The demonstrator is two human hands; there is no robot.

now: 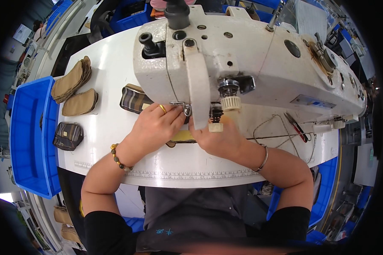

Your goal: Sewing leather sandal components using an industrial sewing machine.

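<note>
Left hand: here it is, the left hand (pixel 155 125) at the presser foot (pixel 187 110), fingers close together and reaching forward, tips tucked out of sight; whether they pinch or merely press, I can't tell.
Right hand: the right hand (pixel 219 136) sits opposite, knuckles bent, fingertips hidden behind the sewing machine (pixel 259 55), so their grip is unreadable.
Needle work: this looks like guiding fabric under the foot; best done with light, even pressure, layers flat, edge lined up, fingertips clear of the needle.
Yellow piece: the yellow fabric piece (pixel 184 137) lies between the hands, below the foot, smooth, with a dark brown edge.
Striped pouch: just beyond the left hand, the striped pouch (pixel 132 101) shows brown-grey bands and a tan tag; possibly it joins the yellow piece.
</note>
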